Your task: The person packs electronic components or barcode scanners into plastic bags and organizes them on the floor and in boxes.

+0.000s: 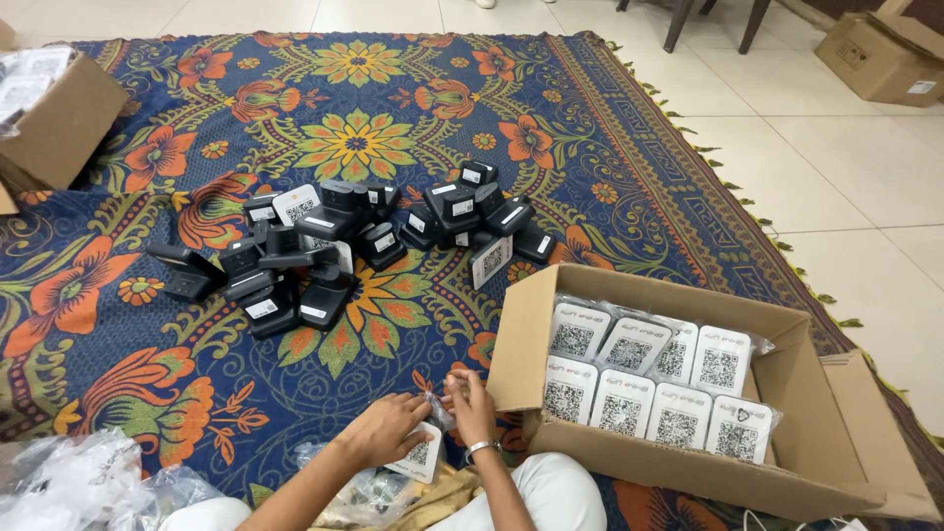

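Observation:
My left hand (385,429) and my right hand (470,407) meet low in the middle of the view, both gripping one small white device in a clear plastic bag (426,454), fingers pinching the bag's top. A metal bracelet sits on my right wrist. Right beside my right hand stands an open cardboard box (787,359) with two rows of several bagged white devices (649,379) that carry square code patterns. Further out on the floral rug (354,128) lies a pile of several black and white devices (344,246), unbagged.
Crumpled clear plastic bags (79,487) lie at the lower left. A second open cardboard box (54,123) sits at the far left, a third (880,54) on the tiled floor at the top right, near dark chair legs (713,25).

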